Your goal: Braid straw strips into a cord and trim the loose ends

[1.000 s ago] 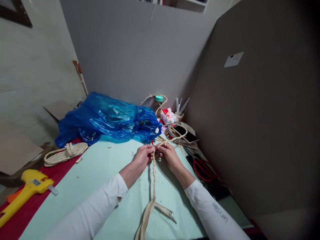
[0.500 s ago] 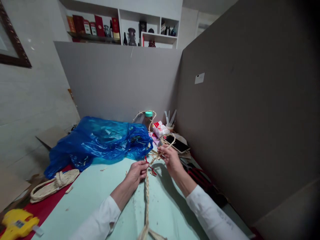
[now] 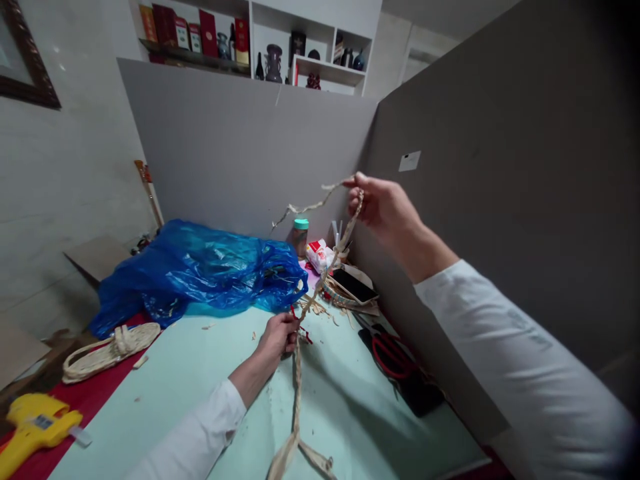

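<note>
A braided straw cord (image 3: 298,383) runs up the middle of the table and splits into two flat strands at the bottom of the view. My left hand (image 3: 279,337) pinches it low over the table, where a thin red string (image 3: 308,339) sticks out on both sides. From there the cord slants up to my right hand (image 3: 385,207), raised high in front of the grey partition with its fingers closed on the cord. Past those fingers a thin, kinked tail (image 3: 310,207) hangs out to the left in the air.
A blue plastic bag (image 3: 200,273) covers the back left. To its right stand a green-lidded jar (image 3: 301,237), a red and white packet (image 3: 319,255) and a phone (image 3: 355,285). Red-handled scissors (image 3: 393,357) lie right. A woven straw sandal (image 3: 110,350) and yellow glue gun (image 3: 37,427) lie left.
My right hand has risen up and to the right, drawing the looped cord out into a long slanting line with its tail in the air. My left hand keeps its pinch.
</note>
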`<action>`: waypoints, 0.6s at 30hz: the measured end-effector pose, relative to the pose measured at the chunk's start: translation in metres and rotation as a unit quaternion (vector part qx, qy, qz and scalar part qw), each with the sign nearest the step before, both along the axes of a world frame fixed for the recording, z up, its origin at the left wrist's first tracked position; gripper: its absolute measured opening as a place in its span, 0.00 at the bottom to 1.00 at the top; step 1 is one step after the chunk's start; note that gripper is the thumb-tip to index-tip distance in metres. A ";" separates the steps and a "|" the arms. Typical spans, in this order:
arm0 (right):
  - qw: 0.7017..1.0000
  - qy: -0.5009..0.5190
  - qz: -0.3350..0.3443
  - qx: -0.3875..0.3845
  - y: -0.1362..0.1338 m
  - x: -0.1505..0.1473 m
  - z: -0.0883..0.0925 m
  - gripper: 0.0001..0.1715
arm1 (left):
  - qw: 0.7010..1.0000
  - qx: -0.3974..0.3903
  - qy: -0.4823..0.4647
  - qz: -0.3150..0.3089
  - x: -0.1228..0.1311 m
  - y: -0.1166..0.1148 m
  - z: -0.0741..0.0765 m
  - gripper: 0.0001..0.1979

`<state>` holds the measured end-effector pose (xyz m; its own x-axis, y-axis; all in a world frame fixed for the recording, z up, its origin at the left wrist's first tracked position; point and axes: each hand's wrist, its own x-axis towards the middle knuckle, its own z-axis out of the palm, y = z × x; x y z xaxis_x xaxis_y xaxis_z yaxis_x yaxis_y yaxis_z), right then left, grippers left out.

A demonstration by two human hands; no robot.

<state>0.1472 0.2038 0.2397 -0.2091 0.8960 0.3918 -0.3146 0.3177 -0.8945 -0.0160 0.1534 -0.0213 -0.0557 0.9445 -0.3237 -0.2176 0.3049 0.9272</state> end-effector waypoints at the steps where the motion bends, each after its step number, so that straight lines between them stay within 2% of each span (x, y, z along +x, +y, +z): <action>1: 1.000 -0.003 0.001 0.003 0.000 -0.004 0.011 0.10 | 1.000 -0.001 0.001 -0.002 0.000 0.000 0.001 0.13; 3: 1.000 -0.026 0.000 0.010 -0.001 -0.013 0.027 0.15 | 1.000 -0.002 0.002 -0.008 0.000 -0.001 0.002 0.13; 5: 0.998 -0.055 0.002 0.013 -0.001 -0.021 0.036 0.18 | 1.000 -0.001 0.003 -0.017 -0.001 -0.001 0.004 0.13; 8: 0.995 -0.088 0.019 0.045 -0.002 -0.028 0.038 0.21 | 1.000 0.000 0.002 -0.029 -0.002 -0.001 0.002 0.13; 11: 0.988 -0.073 0.021 0.133 -0.008 -0.031 0.033 0.18 | 1.000 -0.008 0.002 -0.028 -0.001 0.002 -0.004 0.14; 13: 0.982 -0.076 -0.023 0.171 -0.015 -0.030 0.034 0.19 | 1.000 -0.014 0.004 -0.023 0.001 0.004 -0.009 0.15; 15: 0.975 -0.125 -0.084 0.165 -0.023 -0.028 0.040 0.23 | 1.000 -0.018 0.005 -0.018 0.003 0.005 -0.011 0.16; 18: 0.969 -0.160 -0.098 0.162 -0.035 -0.022 0.063 0.26 | 1.000 -0.019 0.005 -0.016 0.004 0.004 -0.010 0.16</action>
<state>0.1251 0.1686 0.3028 -0.2042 0.7716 0.6024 0.0569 0.6237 -0.7796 -0.0117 0.1573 -0.0312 -0.0288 0.9332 -0.3582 -0.1981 0.3459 0.9171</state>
